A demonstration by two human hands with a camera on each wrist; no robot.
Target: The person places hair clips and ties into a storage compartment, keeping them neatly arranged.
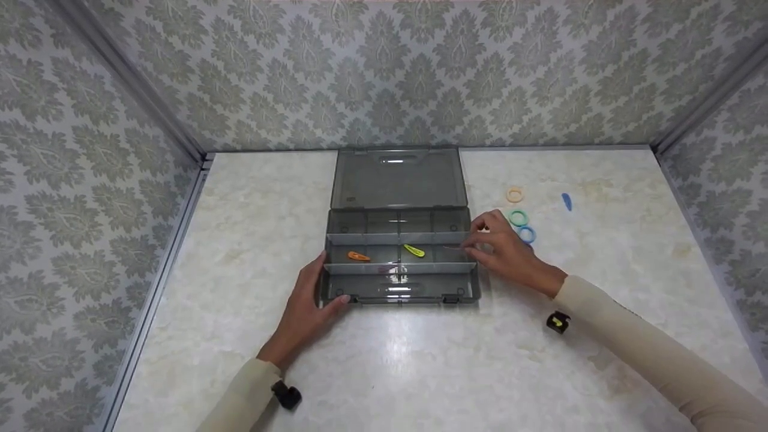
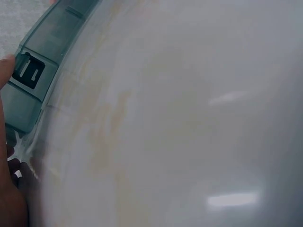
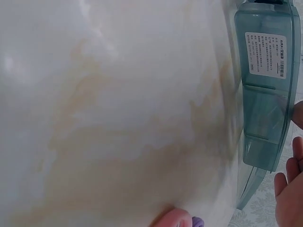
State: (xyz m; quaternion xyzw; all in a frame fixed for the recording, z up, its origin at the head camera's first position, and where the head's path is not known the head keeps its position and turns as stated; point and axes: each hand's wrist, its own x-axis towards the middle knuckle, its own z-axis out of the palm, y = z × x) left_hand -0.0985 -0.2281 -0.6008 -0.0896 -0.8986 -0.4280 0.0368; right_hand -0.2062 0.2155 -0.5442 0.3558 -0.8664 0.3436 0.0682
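Note:
A grey see-through organizer box point(image 1: 402, 288) stands on the table with its lid point(image 1: 399, 180) laid back. My left hand point(image 1: 306, 306) grips its front left corner, thumb at the front edge and fingers along the side. In the middle row lie an orange snap hair clip point(image 1: 359, 256) and a yellow-green hair clip point(image 1: 414, 250). Over the right end of that row, my right hand point(image 1: 507, 252) pinches a thin reddish hair clip point(image 1: 453, 247), seen edge-on. In the right wrist view, fingers point(image 3: 297, 116) show beside the box's labelled side point(image 3: 267, 94).
Right of the box lie a peach hair tie point(image 1: 515, 194), a green hair tie point(image 1: 518, 218) and a blue hair tie point(image 1: 527, 234), partly behind my right hand. Farther right is a blue hair clip point(image 1: 567, 201). Patterned walls point(image 1: 390, 72) border the table point(image 1: 384, 360) at the back and sides.

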